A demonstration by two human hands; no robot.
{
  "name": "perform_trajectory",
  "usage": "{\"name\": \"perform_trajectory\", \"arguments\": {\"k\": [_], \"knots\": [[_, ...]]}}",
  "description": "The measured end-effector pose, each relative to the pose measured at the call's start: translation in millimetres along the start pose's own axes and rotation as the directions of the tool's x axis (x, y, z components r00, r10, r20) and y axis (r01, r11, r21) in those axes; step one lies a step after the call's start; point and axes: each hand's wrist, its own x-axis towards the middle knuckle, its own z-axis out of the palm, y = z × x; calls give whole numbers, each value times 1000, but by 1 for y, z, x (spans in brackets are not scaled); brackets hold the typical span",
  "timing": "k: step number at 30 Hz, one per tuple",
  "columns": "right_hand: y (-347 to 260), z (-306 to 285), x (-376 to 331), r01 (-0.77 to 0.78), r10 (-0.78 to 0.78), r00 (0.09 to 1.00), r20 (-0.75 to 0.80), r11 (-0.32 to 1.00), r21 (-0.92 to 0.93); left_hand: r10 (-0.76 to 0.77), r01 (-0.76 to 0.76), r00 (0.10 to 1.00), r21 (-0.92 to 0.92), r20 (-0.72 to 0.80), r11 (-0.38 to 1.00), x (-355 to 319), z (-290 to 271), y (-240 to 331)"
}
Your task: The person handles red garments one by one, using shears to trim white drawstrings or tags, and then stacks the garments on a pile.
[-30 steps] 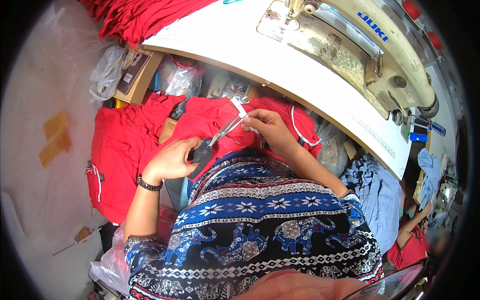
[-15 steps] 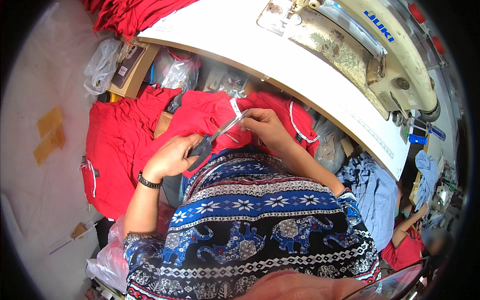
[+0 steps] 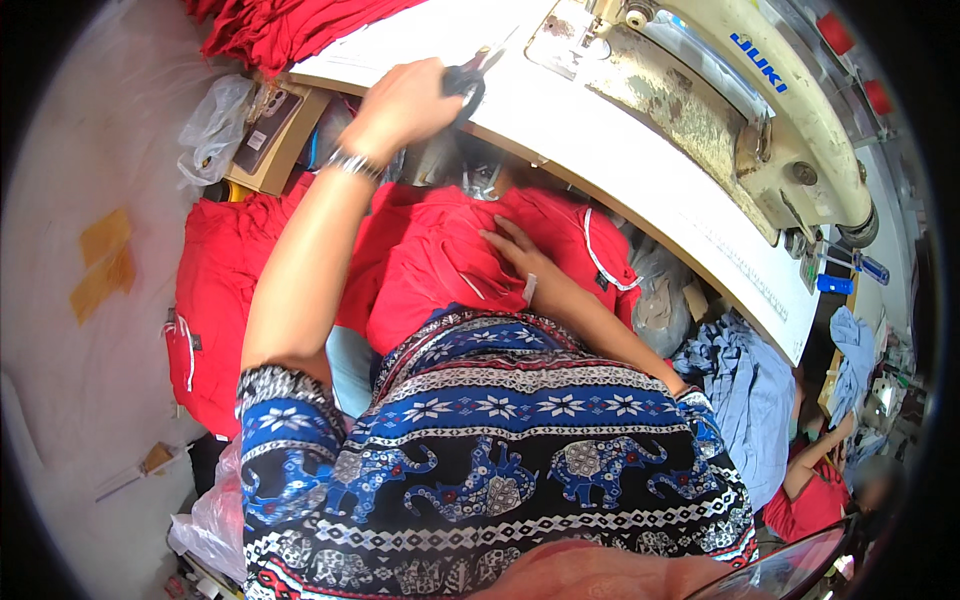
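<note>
My left hand (image 3: 402,112) is raised over the white table edge, closed around the black handles of a pair of scissors (image 3: 467,90). The blades point up and to the right, above the tabletop. On my lap lies a red garment (image 3: 430,265) with white trim. My right hand (image 3: 518,256) rests on this cloth, its fingers stretched out and apart. A small white tag (image 3: 530,289) shows beside the right hand. More red cloth (image 3: 235,260) hangs to the left.
A sewing machine (image 3: 690,125) stands on the white table (image 3: 650,190). Red fabric (image 3: 290,35) is heaped at the table's far left, above a cardboard box (image 3: 285,150). Grey-blue garments (image 3: 735,400) are piled at the right, near another person in red (image 3: 805,495). Blue-handled screwdrivers (image 3: 868,266) lie beyond the machine.
The left hand has carried the scissors from the garment up and away to the table. The right hand has moved from pinching a white strip to lying spread on the red cloth.
</note>
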Motion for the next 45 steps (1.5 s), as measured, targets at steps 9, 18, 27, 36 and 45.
{"name": "perform_trajectory", "arguments": {"k": [9, 18, 27, 36, 45], "knots": [[-7, -24, -9, -79, 213, 922, -324, 921, 381, 131, -78, 964, -227, 230, 971, -35, -11, 53], [-61, -68, 9, 214, -117, 889, -443, 961, 174, -211, 200, 976, -543, 43, 816, -178, 32, 0], [-122, -121, 21, 381, -11, 844, -537, 717, 584, 169, -221, 964, -267, -206, 938, -162, -27, 52], [-167, -210, -66, 89, -255, 953, -163, 751, -654, 146, -190, 820, -23, -553, 982, -136, -118, 22], [-128, -328, -143, -190, -241, 699, -673, 845, -499, 364, -413, 736, 46, -571, 909, -31, -70, 26]]}}
